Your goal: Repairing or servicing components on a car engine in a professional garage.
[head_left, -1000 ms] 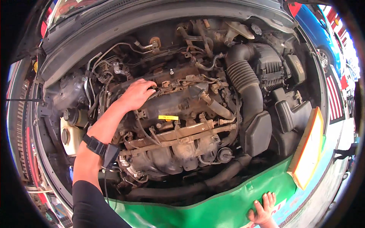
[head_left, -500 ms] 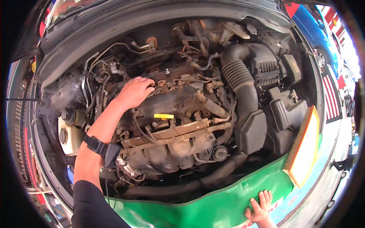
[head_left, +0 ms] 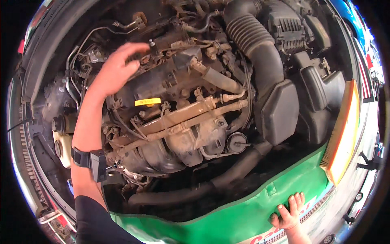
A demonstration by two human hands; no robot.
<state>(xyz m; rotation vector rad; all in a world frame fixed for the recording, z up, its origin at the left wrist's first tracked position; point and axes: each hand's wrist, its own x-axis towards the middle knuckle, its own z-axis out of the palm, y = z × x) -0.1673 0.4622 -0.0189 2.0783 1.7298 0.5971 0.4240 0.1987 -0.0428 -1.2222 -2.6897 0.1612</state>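
Observation:
My left hand [head_left: 118, 67] reaches over the dusty engine [head_left: 162, 77], thumb and fingers apart with nothing visible between them. Its slightly blurred fingertips are beside a small silver bolt [head_left: 152, 42] standing up behind the dark engine cover; I cannot tell whether they touch it. A black strap with a box-like device [head_left: 97, 164] is round my left forearm. My right hand [head_left: 289, 213] rests with spread fingers on the green fender cover [head_left: 227, 213] along the car's front edge, holding nothing.
A yellow tag [head_left: 147, 102] lies on the engine. To the right are a ribbed black intake hose [head_left: 252, 32] and the air filter housing [head_left: 285, 28]. A flat air filter with an orange rim [head_left: 345, 134] leans at the right edge. A pale reservoir [head_left: 63, 148] is at left.
My left hand has moved farther back, nearer the silver bolt, and its thumb and fingers have spread. The whole view has shifted closer over the engine. My right hand stays on the green cover.

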